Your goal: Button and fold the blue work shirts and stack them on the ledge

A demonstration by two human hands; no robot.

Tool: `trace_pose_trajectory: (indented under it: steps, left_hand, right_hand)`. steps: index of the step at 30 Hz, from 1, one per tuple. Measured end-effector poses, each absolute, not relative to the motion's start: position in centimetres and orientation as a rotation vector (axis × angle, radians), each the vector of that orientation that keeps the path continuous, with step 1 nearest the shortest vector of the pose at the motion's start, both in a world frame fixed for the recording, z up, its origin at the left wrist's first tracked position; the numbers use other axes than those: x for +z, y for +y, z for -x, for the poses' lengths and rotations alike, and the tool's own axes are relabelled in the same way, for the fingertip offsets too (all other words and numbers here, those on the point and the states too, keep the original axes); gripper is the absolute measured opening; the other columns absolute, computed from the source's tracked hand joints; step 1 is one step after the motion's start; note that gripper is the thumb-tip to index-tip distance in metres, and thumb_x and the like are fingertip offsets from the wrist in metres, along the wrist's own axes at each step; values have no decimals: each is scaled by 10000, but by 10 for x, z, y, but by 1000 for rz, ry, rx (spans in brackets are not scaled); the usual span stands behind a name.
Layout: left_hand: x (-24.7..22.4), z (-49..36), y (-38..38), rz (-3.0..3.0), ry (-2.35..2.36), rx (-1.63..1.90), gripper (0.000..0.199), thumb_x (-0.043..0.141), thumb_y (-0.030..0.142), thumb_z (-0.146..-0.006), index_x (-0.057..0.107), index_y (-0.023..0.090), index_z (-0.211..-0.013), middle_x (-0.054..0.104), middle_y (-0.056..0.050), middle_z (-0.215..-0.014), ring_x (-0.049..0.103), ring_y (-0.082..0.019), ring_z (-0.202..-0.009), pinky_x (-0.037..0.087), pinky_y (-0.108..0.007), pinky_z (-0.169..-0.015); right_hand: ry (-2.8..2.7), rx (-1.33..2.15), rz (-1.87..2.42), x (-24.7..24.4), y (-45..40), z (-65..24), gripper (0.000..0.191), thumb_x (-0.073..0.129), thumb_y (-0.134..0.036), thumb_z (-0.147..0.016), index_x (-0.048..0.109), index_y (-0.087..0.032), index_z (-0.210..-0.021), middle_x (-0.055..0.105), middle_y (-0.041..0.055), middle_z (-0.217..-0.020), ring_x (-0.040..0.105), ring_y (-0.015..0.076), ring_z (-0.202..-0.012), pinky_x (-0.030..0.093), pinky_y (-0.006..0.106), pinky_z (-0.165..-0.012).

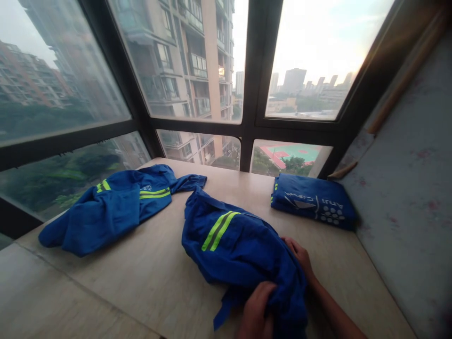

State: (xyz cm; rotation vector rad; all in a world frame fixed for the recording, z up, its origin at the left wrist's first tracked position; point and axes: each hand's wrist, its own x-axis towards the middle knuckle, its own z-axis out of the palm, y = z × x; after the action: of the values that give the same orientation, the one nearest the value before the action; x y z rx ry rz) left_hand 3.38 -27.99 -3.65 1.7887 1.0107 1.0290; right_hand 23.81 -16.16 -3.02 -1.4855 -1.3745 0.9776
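Note:
A blue work jacket point(247, 245) with a yellow-and-grey reflective band lies bunched on the pale sill in front of me. My left hand point(258, 308) grips its near edge, thumb on top and fingers curled into the cloth. Farther up the right side, my right hand point(298, 254) holds the same garment, its fingers partly hidden by the fabric. To the left rests another blue jacket point(120, 202) with reflective stripes and a small chest logo, loosely spread. A folded blue garment point(312, 200) with white print sits at the right back.
The broad stone-like sill point(141, 282) has a seam running across its left part. Dark window frames point(249, 84) rise behind it. On the right stands a papered wall point(406, 212) with a wooden stick point(402, 80) against it.

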Motion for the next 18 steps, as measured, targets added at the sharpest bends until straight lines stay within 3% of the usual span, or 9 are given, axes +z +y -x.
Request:
trace_pose_trajectory:
  steps: [5, 8, 11, 14, 18]
  left_hand:
    - [1, -14, -291, -1789, 1061, 861, 782, 536, 12, -674, 489, 263, -1413, 509, -75, -1452, 458, -264, -1354, 349, -418, -1166]
    - [28, 21, -292, -1700, 1130, 881, 553, 547, 127, -792, 576, 255, -1329, 580, -83, -1373, 549, -248, -1264, 463, -374, -1069]
    - [46, 65, -278, -1572, 1362, 989, 343, 504, 263, -883, 647, 211, -1190, 689, -98, -1174, 662, -228, -1068, 545, -351, -934]
    - [51, 108, -250, -1491, 1692, 1107, 344, 518, 378, -880, 642, 178, -1132, 710, -105, -1083, 683, -243, -994, 562, -381, -885]
    - [53, 143, -206, -1640, 2116, 1117, 380, 520, 400, -857, 625, 150, -1123, 667, -136, -1141, 633, -278, -1090, 541, -423, -910]
  right_hand:
    - [-1336, 1018, 1466, -35, -157, -245, 612, 449, -680, -856, 678, -177, -1118, 719, 101, -1127, 650, 285, -1087, 487, 377, -976]
    - [-1334, 1116, 1435, -31, -158, -237, 590, 567, -568, -809, 602, -194, -1265, 712, 96, -1150, 663, 280, -1071, 516, 391, -946]
    - [-1485, 1188, 1338, -15, -168, -224, 563, 673, -422, -727, 619, -198, -1240, 705, 93, -1168, 657, 281, -1076, 516, 389, -952]
    - [-1608, 1070, 1326, 3, -186, -219, 442, 652, -370, -744, 683, -205, -1152, 705, 93, -1165, 646, 281, -1087, 497, 399, -977]
    - [-1667, 879, 1352, -1, -220, -232, 390, 571, -368, -813, 704, -218, -1148, 701, 104, -1160, 657, 266, -1060, 515, 388, -945]
